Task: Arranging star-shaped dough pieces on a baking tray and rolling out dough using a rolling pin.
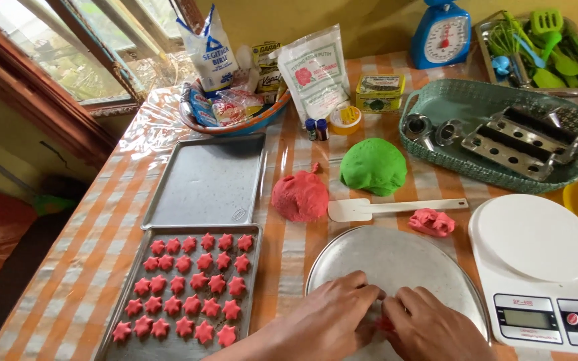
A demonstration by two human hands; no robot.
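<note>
I see red dough [385,323] pinched between my curled left hand [332,314] and right hand [429,327] over the round tray [403,257] near the bench's front edge.

We note that our left hand [332,314] and right hand [429,327] are bare, with no gloves, rings or watch visible. Our left forearm shows no sleeve; fingernails are short.

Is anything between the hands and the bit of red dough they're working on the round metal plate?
Nothing visible: the left hand and right hand already close on the small red dough piece on the round plate. The fingers mostly hide it.
</note>
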